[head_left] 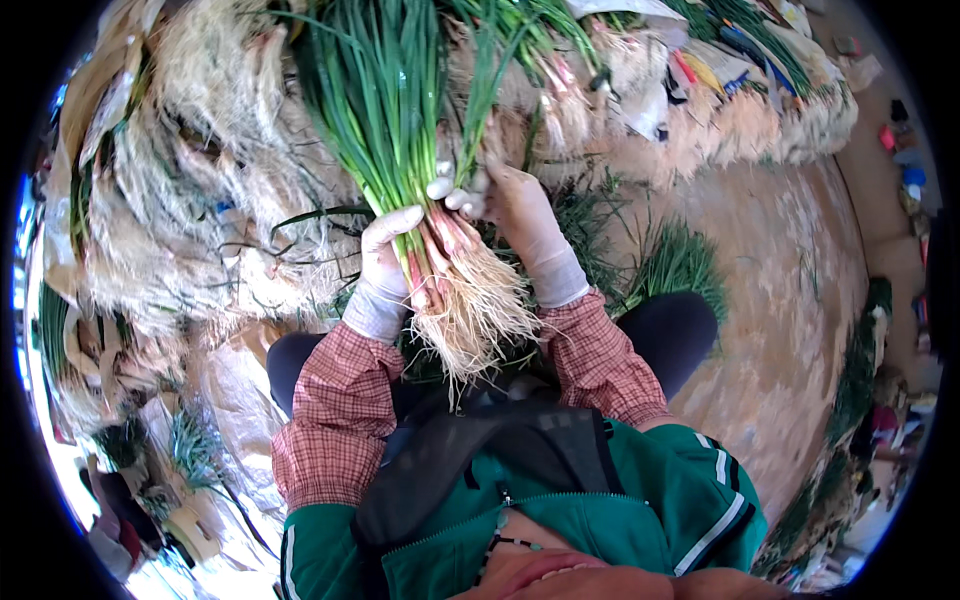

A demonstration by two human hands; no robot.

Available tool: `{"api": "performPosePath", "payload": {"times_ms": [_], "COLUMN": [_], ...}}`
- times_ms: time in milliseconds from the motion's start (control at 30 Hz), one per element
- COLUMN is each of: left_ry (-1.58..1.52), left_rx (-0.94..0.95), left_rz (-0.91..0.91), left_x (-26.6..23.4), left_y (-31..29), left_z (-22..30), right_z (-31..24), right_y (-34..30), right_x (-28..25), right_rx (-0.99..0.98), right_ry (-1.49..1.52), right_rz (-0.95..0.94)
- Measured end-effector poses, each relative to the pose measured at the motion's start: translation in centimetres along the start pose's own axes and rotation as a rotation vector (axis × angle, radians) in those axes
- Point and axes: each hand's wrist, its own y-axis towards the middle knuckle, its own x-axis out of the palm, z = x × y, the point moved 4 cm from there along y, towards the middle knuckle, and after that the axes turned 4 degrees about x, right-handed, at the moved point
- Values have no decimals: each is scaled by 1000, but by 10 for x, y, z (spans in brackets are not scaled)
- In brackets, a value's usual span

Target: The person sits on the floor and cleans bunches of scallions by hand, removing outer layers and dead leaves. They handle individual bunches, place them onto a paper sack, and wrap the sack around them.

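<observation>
A thick bunch of green onions [395, 130] is held up in front of me, its long leaves pointing away and its pale, stringy roots hanging toward my lap. My left hand [385, 250], in a whitish glove, is closed round the left side of the bunch just above the reddish stem bases, thumb across the front. On the other side my right hand [507, 205], gloved too, has its fingers curled in at the bunch's right edge, gripping a few stalks there. Part of the right fingers is hidden behind the leaves.
A large heap of rooted green onions [210, 180] lies at the left. More onions [565, 95] lie along the far side with a red-handled tool [685, 67]. Loose green leaves [675, 265] are strewn beside my right knee on the brown floor [780, 260]. White sheeting [235, 385] lies at left.
</observation>
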Motion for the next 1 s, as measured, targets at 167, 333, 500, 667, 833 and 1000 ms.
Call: {"api": "performPosePath", "payload": {"times_ms": [167, 333, 500, 667, 833, 1000], "left_ry": [486, 424, 320, 351, 207, 174], "left_rx": [-96, -76, 7, -7, -64, -71], "left_rz": [46, 3, -81, 92, 127, 119], "left_x": [-30, -11, 16, -14, -22, -26], "left_y": [-2, -7, 11, 5, 6, 7], "left_z": [8, 25, 12, 19, 6, 7], "right_z": [-53, -191, -111, -116, -165, -141], "right_y": [2, -84, -177, -152, -33, 77], "right_x": [25, -73, -407, -299, -66, -23], "right_rx": [-434, -521, -1, -227, -789, -477], "right_ry": [-482, -240, -1365, -1631, -1392, -2083], "right_rz": [201, 343, 964, 845, 442, 534]}}
